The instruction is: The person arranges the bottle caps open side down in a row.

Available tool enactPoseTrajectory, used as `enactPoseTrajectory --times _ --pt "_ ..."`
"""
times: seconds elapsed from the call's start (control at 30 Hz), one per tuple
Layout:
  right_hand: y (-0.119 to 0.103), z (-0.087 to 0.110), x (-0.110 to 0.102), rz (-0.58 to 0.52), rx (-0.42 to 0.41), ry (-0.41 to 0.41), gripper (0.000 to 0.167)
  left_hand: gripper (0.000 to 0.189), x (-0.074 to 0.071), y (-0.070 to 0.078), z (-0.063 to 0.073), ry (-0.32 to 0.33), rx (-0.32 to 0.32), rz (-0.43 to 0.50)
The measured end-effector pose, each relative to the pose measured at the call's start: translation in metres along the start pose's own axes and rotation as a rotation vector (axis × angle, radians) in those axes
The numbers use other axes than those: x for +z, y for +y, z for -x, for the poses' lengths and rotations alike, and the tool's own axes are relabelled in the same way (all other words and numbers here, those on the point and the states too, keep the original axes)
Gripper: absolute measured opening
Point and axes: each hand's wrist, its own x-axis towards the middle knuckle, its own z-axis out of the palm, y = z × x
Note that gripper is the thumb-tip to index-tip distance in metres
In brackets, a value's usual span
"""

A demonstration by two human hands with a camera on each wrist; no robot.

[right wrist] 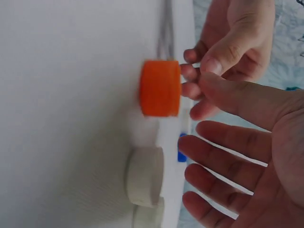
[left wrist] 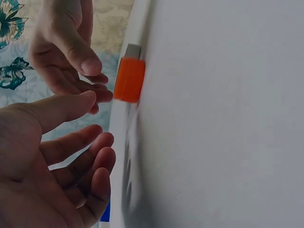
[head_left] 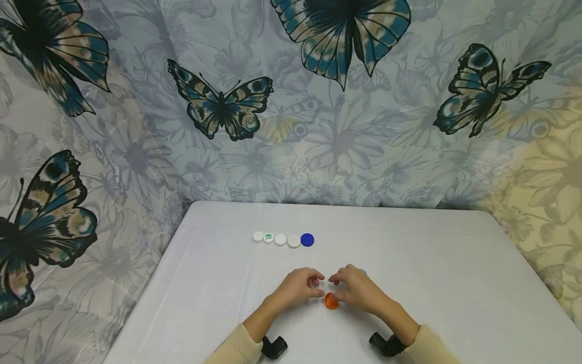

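An orange bottle cap (head_left: 331,301) lies on the white table (head_left: 454,283), right between my two hands. My left hand (head_left: 297,287) hovers just left of it with fingers loosely spread and nothing in them. My right hand (head_left: 359,289) is just right of it, also holding nothing. The left wrist view has the orange cap (left wrist: 129,80) beyond my left hand (left wrist: 52,161), with the right hand (left wrist: 66,42) opposite. From the right wrist, the orange cap (right wrist: 160,88) stands on the cloth beside my right hand (right wrist: 251,156), and two white caps (right wrist: 145,175) lie close by.
A row of caps (head_left: 280,239) lies further back on the table, mostly white, ending on the right in a blue cap (head_left: 307,239). A butterfly-print curtain (head_left: 291,101) hangs behind the table. Black wrist mounts (head_left: 274,348) show at the near edge.
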Motion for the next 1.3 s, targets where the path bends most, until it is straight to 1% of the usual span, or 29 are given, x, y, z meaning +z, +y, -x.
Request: enactPoseTrajectory --times 0.1,0.27,0.33,0.53,0.7,0.87,0.97,1.13,1.3 --pt "-0.002 0.005 0.006 0.041 -0.019 0.007 0.031 0.030 0.006 0.000 0.003 -0.015 0.004 -0.002" --pt "-0.004 0.011 0.013 0.108 -0.026 0.059 0.035 0.028 0.013 0.001 0.006 -0.013 0.010 -0.007" --pt "-0.005 0.013 0.013 0.116 -0.035 0.077 0.035 0.028 0.015 0.002 0.006 -0.012 0.007 -0.005" --pt "-0.006 0.017 0.013 0.130 -0.077 0.093 0.036 0.029 0.017 0.003 0.008 -0.020 -0.008 -0.017" --pt "-0.005 0.018 0.013 0.137 -0.096 0.102 0.033 0.028 0.018 0.003 0.009 -0.021 0.008 -0.014" --pt "-0.002 0.019 0.014 0.144 -0.096 0.121 0.031 0.028 0.020 0.003 0.009 -0.029 0.022 -0.011" --pt "-0.001 0.020 0.016 0.139 -0.096 0.118 0.028 0.027 0.023 0.004 0.009 -0.020 0.026 -0.017" --pt "0.001 0.021 0.019 0.130 -0.091 0.115 0.023 0.023 0.029 0.004 0.009 0.021 0.039 -0.030" --pt "0.000 0.020 0.020 0.134 -0.096 0.132 0.022 0.020 0.028 0.004 0.008 0.036 0.047 -0.042"
